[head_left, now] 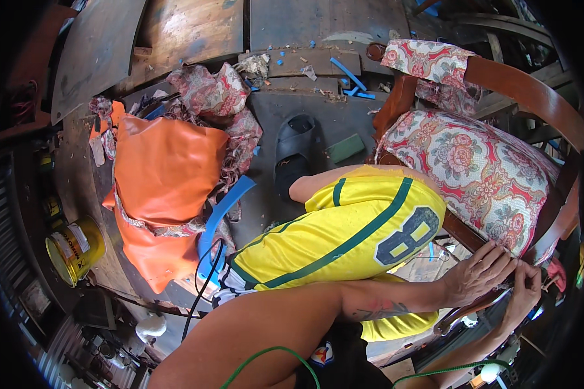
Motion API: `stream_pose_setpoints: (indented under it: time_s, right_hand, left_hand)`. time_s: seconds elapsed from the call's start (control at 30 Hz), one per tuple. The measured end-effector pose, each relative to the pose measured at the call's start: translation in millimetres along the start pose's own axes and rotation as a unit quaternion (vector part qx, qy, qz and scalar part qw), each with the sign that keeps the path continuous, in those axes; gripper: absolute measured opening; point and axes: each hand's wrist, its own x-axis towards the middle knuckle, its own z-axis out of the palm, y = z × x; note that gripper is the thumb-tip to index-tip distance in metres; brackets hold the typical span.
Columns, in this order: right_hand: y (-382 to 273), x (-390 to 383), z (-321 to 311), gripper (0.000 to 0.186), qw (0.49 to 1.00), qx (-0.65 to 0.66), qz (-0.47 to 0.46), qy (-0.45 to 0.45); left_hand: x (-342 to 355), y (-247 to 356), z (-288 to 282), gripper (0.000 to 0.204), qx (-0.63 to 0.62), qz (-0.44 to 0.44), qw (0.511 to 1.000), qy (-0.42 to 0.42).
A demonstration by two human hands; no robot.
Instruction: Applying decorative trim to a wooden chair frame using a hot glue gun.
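A wooden armchair (568, 214) with curved brown arms stands at the right, its seat covered in red, white and grey floral upholstery fabric (480, 172). At the seat's near right corner, my left hand (480, 277) presses its fingertips together on the fabric's lower edge, against the wooden rail. Just right of it, my right hand (524, 295) is closed in a pinch at the same corner. What lies between its fingertips is too small to make out. My leg in yellow shorts (344, 227) rests against the seat rail.
Orange sheet material (169, 162) lies bunched with floral fabric scraps (214, 91) at the left. Blue strips (224, 211), a green block (345, 148) and debris are on the floor. A yellow bucket (76, 251) lies far left. A red-handled tool (556, 274) is beside my right hand.
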Motion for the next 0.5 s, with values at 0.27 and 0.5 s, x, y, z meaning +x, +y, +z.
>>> stream_pose_setpoints:
  time_s: [0.27, 0.5]
  right_hand:
    - [-2.7, 0.1, -0.3, 0.011, 1.000, -0.004, 0.004, -0.004]
    - [-2.2, 0.0, -0.5, 0.011, 1.000, 0.003, -0.001, -0.006]
  left_hand:
    - [0.3, -0.3, -0.9, 0.060, -0.013, -0.004, 1.000, -0.003]
    - [0.4, -1.5, -0.9, 0.060, -0.006, 0.003, 1.000, -0.002]
